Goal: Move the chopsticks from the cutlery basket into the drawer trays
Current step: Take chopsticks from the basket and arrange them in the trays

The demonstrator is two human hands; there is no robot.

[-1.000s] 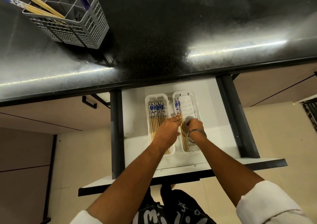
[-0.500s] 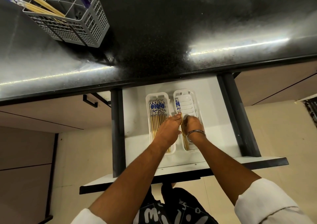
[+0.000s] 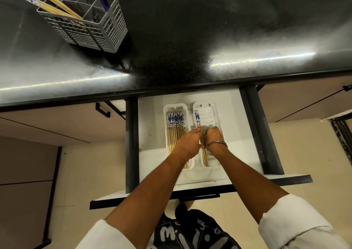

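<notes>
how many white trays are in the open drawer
2, side by side in the drawer: the left tray holds a full row of chopsticks, the right tray only a few along its left side, partly under the hands.

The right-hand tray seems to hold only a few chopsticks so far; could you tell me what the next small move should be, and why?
Probably lift both hands out and reach for the cutlery basket. The left hand and right hand rest over the few chopsticks in the right tray, which already lie lengthwise, while more chopsticks stand in the basket.
</notes>
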